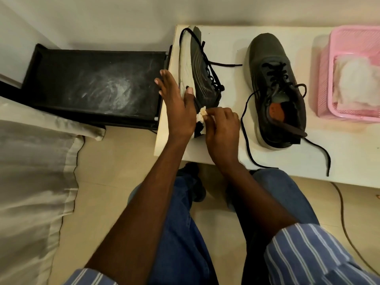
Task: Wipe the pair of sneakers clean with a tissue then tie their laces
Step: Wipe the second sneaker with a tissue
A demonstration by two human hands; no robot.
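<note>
Now right-hand fingers [216, 114] pinch tissue [201, 117] against tilted sneaker's [202, 79] heel.

Pale plain wall [102, 15] at the top, cream tiled floor [115, 161], white desk [287, 157] at right, dusty black stand [94, 85] beside it, light fabric-covered bed edge [30, 182] at left, thin cable [343, 219] on the floor, soft warm indoor light

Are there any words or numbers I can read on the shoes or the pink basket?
None can be read.
Orange insole of the upright sneaker: a faint dark mark, too blurred to read.
Sneaker on its side: only curved stripes, no letters.
Pink basket: no label shows.
</note>
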